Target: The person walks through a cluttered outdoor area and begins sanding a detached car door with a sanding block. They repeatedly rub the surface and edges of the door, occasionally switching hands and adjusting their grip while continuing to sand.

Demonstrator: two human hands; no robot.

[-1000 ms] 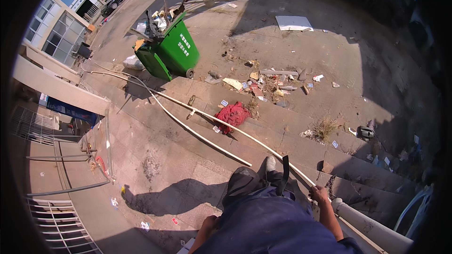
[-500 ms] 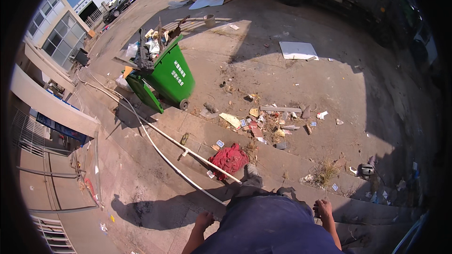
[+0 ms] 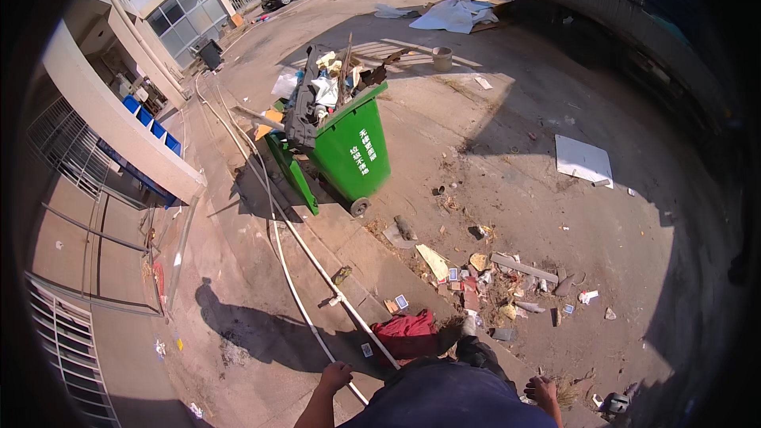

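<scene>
l hand [image 3: 336,376] nr slim pipe [image 3: 300,299]; red bundle [image 3: 408,334] crumpled

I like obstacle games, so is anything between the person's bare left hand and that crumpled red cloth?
Yes: in this view, two long, thin white pipes run along the ground between the bare left hand and the crumpled red cloth.

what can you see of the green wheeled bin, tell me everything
The green bin looks plastic, with white writing on its side and a dark wheel at its base. A green flap, apparently its open lid, hangs down its left side. Mixed rubbish heaps above the rim. It stands on the ground, leaning in this fisheye view; neither left hand nor right hand touches it.
</scene>
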